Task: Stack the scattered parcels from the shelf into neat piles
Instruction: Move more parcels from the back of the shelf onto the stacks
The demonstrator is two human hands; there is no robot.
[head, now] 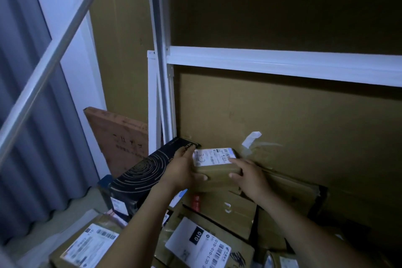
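A small brown parcel with a white label sits at the shelf's back, touching a black spiral-patterned box. The left hand and right hand grip its two ends, fingers curled over the top and thumbs on the front. The labelled cartons below lie askew, so most of the stacking seems undone.

Small brown parcel: white label on top, approx. level, gripped betw. left hand and right hand. It sits just beside black box w/ gold ring pattern, which lies tilted at left. Below: brown parcel w/ "010" label, label up, skewed. Labelled brown parcel lies at lower left, also skewed.
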